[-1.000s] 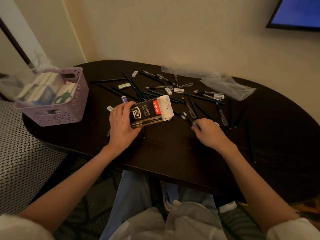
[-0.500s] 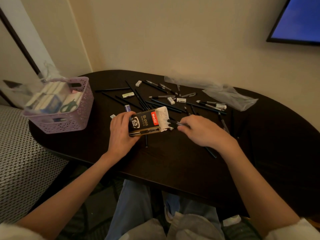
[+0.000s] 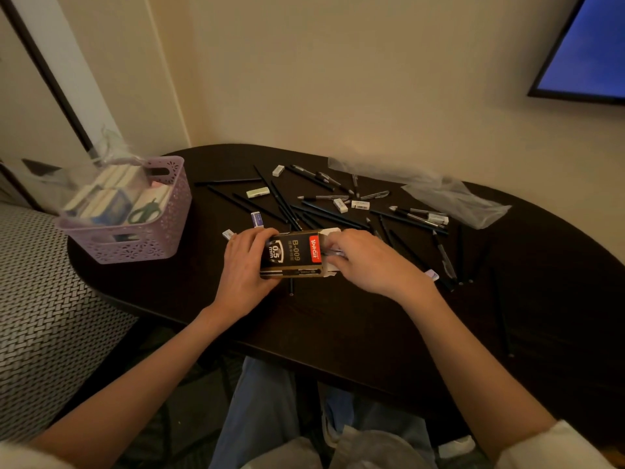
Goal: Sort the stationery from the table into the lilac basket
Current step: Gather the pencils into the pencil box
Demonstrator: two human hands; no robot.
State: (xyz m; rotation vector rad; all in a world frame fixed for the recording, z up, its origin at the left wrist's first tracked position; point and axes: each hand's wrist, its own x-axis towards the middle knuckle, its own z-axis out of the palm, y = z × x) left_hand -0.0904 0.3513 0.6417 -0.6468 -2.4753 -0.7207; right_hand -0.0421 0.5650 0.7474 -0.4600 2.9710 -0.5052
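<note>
Stationery lies spread over the dark oval table (image 3: 338,319) in front of you, and nearest to you is the black pen box (image 3: 292,253) with the red label and "0.5 mm" printed on it — it sits at the middle of the table, held between your two hands. Your left hand (image 3: 245,269) wraps the box's left end, thumb on top and fingers curled around the near side. Your right hand (image 3: 367,262) is at the box's open right end, fingers bent in against the white flap; they seem to pinch something pale and slim there, but you cannot tell what it is, or whether it is gripped, because the hand covers it.

Just right of your right wrist a small pale eraser (image 3: 432,274) lies on the wood. Behind the box, loose black pencils (image 3: 284,206) and pens (image 3: 414,216) criss-cross the tabletop, with several white erasers (image 3: 257,192) scattered among them, and one with a blue sleeve (image 3: 257,219) just left of the box's far corner.

At the table's left end stands the lilac basket (image 3: 135,245), already holding boxed items and green-handled scissors (image 3: 145,211) — blurred here. Farther back on the right, a crumpled clear plastic bag (image 3: 449,198) lies near the wall, and a blue screen (image 3: 588,49) hangs at the upper right.
</note>
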